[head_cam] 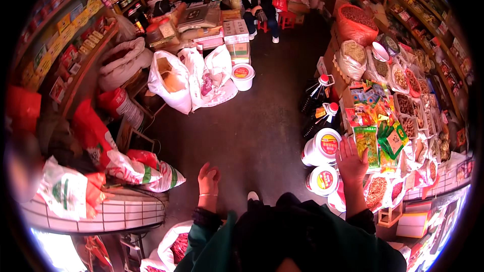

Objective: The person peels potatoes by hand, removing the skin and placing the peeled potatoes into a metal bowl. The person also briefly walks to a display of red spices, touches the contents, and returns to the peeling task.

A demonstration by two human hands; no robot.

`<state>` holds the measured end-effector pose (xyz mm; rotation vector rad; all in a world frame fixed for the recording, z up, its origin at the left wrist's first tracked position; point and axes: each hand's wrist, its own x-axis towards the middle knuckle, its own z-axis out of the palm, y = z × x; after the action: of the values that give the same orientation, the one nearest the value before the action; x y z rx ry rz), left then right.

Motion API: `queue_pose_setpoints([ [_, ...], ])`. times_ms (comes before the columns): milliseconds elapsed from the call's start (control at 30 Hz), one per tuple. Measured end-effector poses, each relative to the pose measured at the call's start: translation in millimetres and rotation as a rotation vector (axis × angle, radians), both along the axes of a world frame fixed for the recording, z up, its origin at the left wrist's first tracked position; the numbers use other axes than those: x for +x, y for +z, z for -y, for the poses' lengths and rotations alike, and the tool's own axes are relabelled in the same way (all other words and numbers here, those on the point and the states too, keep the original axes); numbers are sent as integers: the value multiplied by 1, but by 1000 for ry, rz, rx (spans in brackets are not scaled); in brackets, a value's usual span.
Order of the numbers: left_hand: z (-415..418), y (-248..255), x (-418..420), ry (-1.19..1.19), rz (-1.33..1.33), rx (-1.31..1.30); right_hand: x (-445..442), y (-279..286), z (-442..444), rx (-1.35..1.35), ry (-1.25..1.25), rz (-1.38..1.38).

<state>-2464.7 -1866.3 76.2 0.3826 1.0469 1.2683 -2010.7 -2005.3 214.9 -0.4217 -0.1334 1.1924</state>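
My right hand (351, 160) is raised with its fingers spread and nothing in it, beside two white lidded buckets (327, 145) and packaged foods, among them a green packet (392, 139). My left hand (208, 183), a thin bracelet at its wrist, hangs in the air over the dark floor; its fingers are bent and it holds nothing. Below the right hand's side lies an open bag of reddish nuts or beans (377, 192). An open white sack of dried red chillies (180, 247) stands under my left forearm.
Two large dark bottles with red caps (324, 79) stand by the right-hand goods. Open white sacks (170, 83) and a white bucket (242, 77) are ahead on the left. Two people (259, 3) sit at the back. Packed shelves (427, 15) line both sides; a tiled counter (124, 213) is at left.
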Motion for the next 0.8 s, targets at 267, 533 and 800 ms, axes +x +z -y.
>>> queue_pose_setpoints([
  [267, -148, 5, 63, -144, 4, -24, 35, -16, -84, -130, -178, -101],
  [533, -293, -7, 114, -78, -41, -42, 135, -48, -242, -42, -188, -89],
  [800, -421, 11, 188, -32, -68, -28, 215, -21, -431, 124, -60, -90],
])
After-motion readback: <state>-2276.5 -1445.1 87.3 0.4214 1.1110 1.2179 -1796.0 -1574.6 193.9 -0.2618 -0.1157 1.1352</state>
